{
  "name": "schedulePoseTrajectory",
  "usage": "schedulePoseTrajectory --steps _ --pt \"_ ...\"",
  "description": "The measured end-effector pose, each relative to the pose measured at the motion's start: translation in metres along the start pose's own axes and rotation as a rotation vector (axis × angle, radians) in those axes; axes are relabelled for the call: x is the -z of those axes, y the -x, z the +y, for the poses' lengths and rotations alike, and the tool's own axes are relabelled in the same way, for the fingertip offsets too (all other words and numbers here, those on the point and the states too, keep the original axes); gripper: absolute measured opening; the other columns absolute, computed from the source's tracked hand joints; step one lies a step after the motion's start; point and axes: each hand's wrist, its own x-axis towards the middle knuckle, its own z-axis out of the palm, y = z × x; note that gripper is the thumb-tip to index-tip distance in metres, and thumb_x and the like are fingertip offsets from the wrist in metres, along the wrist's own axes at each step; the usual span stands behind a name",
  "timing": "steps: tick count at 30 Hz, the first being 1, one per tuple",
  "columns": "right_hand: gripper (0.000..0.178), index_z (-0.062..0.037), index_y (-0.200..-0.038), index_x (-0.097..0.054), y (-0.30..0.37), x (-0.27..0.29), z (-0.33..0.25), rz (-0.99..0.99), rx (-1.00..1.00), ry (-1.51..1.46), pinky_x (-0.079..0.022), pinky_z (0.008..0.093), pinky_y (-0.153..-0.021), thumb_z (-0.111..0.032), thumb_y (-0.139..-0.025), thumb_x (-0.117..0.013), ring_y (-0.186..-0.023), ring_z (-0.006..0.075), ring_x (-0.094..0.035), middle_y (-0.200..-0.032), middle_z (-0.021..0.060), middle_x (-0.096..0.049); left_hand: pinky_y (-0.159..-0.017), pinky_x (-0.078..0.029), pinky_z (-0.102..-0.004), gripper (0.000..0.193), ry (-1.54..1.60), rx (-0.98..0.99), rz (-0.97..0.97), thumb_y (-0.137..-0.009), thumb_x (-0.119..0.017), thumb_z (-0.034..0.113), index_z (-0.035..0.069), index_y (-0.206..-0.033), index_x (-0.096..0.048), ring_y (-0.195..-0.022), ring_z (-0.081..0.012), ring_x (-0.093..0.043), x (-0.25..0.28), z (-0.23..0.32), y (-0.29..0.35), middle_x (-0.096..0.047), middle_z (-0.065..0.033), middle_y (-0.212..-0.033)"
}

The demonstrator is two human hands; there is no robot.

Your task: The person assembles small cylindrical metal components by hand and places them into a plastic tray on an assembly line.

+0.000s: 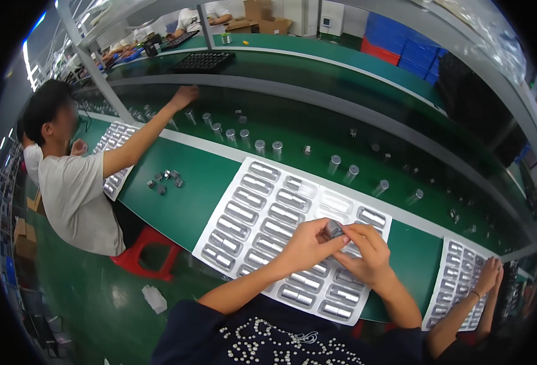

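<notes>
Over the white blister tray (238,171), my left hand (308,244) and my right hand (367,252) meet, fingertips closed around a small grey cylindrical part (334,229). Its dark end points up and away from me, while my fingers cover most of its body. Silver metal cylinders (278,227) lie on their sides in most of the tray's pockets. Near the far side, the tray has a bare white pocket (335,204). My forearms hide part of the tray's near half.
Beyond the tray, upright metal cylinders (277,149) stand on a green conveyor belt (317,137). Small dark parts (166,179) lie on the green table at left. A co-worker (73,176) reaches toward the belt there. At right, another person's hands (490,277) are over a second tray (448,286).
</notes>
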Motion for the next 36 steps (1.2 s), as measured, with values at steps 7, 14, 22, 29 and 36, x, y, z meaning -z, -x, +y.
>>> schedulePoseTrajectory --steps 7,14,22,29,36 --pt "0.044 0.0025 -0.104 -0.065 -0.011 -0.010 0.021 -0.005 0.020 0.055 -0.054 0.0356 -0.071 -0.003 -0.063 -0.082 -0.083 0.0297 -0.065 -0.098 0.0149 -0.066 -0.061 -0.049 -0.0298 0.034 -0.345 -0.041 -0.027 -0.087 -0.070 0.028 -0.005 -0.091 -0.063 -0.073 -0.0175 -0.064 0.017 0.006 -0.019 -0.066 -0.0161 -0.086" --pt "0.036 0.0035 -0.104 -0.065 -0.048 -0.018 0.144 -0.109 -0.537 0.283 -0.053 0.0398 -0.077 -0.009 -0.073 -0.075 -0.086 0.0337 -0.067 -0.095 0.0212 -0.068 -0.078 -0.051 -0.0435 0.042 -1.251 -0.235 0.349 -0.086 -0.067 0.035 -0.005 -0.098 -0.066 -0.095 -0.0356 -0.058 0.087 0.012 -0.059 -0.056 -0.0228 -0.105" --pt "0.036 0.0016 -0.107 -0.067 -0.103 -0.021 0.172 -0.307 -0.593 0.253 -0.054 0.0400 -0.081 -0.019 -0.078 -0.070 -0.088 0.0361 -0.068 -0.093 0.0239 -0.068 -0.076 -0.052 -0.0445 0.020 -1.243 -0.266 0.349 -0.083 -0.069 0.019 -0.001 -0.087 -0.068 -0.096 -0.0381 -0.055 0.103 -0.005 -0.063 -0.060 -0.0162 -0.099" --pt "0.027 -0.0017 -0.110 -0.066 -0.135 -0.078 0.325 -0.137 -0.202 0.400 -0.048 0.0401 -0.093 -0.009 -0.085 -0.057 -0.110 0.0350 -0.060 -0.118 0.0205 -0.061 -0.070 -0.051 -0.0381 0.021 -0.817 -0.163 0.215 -0.083 -0.069 0.011 -0.002 -0.094 -0.057 -0.079 -0.0359 -0.066 0.081 0.043 -0.058 -0.066 -0.0204 -0.090" --pt "0.041 0.0010 -0.124 -0.057 -0.147 -0.073 0.295 -0.687 -0.290 0.258 -0.051 0.0381 -0.088 -0.003 -0.084 -0.063 -0.105 0.0326 -0.063 -0.117 0.0183 -0.063 -0.081 -0.053 -0.0293 0.024 0.105 -0.053 0.037 -0.088 -0.067 0.004 -0.001 -0.109 -0.056 -0.090 -0.0157 -0.065 0.081 0.045 -0.028 -0.064 -0.0102 -0.106"
